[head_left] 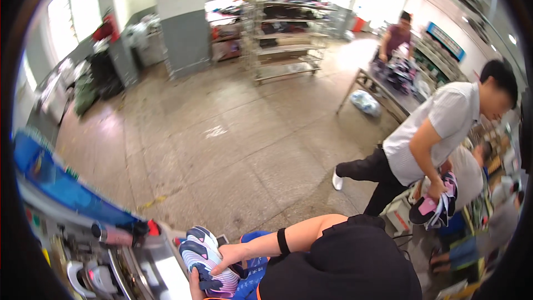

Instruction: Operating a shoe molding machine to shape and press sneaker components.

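Note:
A few shoe uppers (197, 258) in white, navy and pink, with fine curved stripes, are held together at the lower middle. My right hand (230, 256), its forearm wearing a black band, grips them from the right with the thumb over the striped side. At their lower left edge, my left hand (195, 284) shows only in part, its fingers against the uppers. How many uppers are in the bundle cannot be made out. A blue apron (252, 272) lies just behind them.
A machine (97, 278) with a pale worktop (164, 269) stands close at lower left, beside a blue panel (61, 186). On the right, a person in a light shirt (436, 122) carries shoe uppers (436, 203). Farther off are a loaded shelf rack (288, 36) and a table (383, 86).

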`<state>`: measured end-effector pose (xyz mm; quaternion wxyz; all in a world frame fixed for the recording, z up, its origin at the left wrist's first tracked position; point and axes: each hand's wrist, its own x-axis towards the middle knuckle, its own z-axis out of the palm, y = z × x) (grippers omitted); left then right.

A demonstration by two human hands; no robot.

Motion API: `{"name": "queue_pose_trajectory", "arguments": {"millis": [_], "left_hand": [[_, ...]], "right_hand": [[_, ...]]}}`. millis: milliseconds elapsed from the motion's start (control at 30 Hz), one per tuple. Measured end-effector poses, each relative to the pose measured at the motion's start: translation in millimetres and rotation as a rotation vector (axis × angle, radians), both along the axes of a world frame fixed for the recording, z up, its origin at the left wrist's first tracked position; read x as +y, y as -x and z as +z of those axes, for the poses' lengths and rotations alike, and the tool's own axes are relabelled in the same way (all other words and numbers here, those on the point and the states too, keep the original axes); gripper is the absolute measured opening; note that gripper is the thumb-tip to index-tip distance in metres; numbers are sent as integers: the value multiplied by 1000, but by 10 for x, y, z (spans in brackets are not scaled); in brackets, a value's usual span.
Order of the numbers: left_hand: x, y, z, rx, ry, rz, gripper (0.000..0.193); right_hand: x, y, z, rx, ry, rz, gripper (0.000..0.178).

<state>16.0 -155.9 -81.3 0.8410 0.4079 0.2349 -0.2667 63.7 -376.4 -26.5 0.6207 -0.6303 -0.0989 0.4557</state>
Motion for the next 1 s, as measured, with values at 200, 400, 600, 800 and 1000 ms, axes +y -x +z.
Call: {"name": "queue_pose_trajectory", "arguments": {"millis": [200,400,600,800,1000], "left_hand": [[-851,-266,549,-12,3,-317,61],[-1897,-807,335,-43,-44,-549,45],[-3066,-1324,507,-210,-203,-741,44],[-4355,-1983,473,-214,-318,-844,37],[-5924,-2644,464,-258,-262,-928,35]], "right_hand": [[-999,337,-180,-3,130,-351,67],[-2103,556,-219,369,-169,-953,62],[-3447,503,-620,426,-513,-1452,53],[-4937,663,-773,381,-636,-1720,51],[-6204,613,-1031,364,-656,-1889,40]]}}
